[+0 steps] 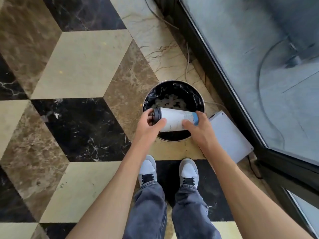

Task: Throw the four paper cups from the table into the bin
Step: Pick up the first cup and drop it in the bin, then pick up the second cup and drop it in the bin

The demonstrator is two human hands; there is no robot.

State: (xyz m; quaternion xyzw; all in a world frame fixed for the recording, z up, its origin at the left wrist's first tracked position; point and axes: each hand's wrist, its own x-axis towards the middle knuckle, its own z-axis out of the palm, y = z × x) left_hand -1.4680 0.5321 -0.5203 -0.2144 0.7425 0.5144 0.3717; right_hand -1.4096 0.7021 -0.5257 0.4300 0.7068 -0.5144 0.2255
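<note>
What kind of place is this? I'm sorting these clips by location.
Probably a lobby or commercial interior, though that's a guess: patterned polished marble floor, a large dark-framed glass door or window, and a small round metal bin beside it. No table is in view.

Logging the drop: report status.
Both hands, left and right, hold the paper cup sideways over the bin. Opening unobstructed.
</note>
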